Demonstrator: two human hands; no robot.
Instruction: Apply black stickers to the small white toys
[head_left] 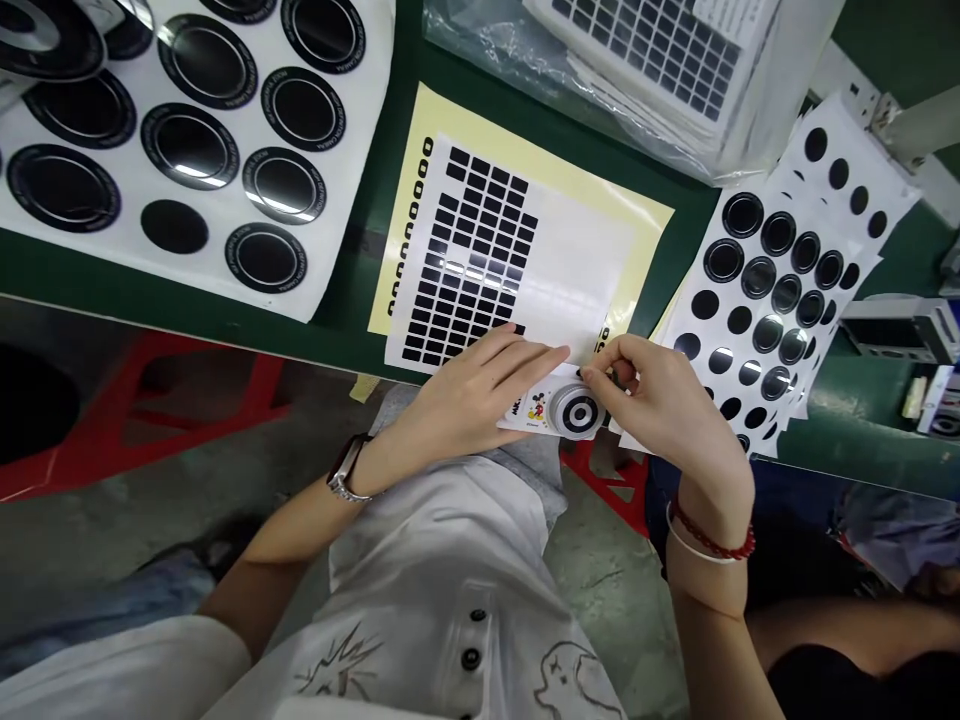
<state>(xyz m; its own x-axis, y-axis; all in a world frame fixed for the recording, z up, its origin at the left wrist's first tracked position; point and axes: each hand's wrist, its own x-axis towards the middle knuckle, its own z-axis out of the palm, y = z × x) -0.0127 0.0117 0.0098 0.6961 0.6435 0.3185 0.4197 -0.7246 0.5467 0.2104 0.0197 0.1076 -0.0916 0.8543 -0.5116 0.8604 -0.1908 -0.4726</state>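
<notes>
My left hand (pixel 469 395) holds a small white camera (pixel 555 408) with a Mickey Mouse print and a round ringed lens, its fingers lying across the camera's top edge. My right hand (pixel 649 395) pinches a small black piece (pixel 583 373) at that edge between thumb and forefinger. Just behind the hands lies a cream-backed sheet of black rectangular stickers (pixel 469 245). To the right is a white sheet of black round stickers (pixel 757 290), partly under my right hand. Larger round black stickers on a white sheet (pixel 187 145) lie at the left.
The sheets rest on a green workbench (pixel 360 335), whose front edge runs across the view. A plastic-wrapped stack of sticker sheets (pixel 645 60) lies at the back. A red stool (pixel 202 395) stands on the concrete floor below, and a small machine (pixel 900 330) sits at the right.
</notes>
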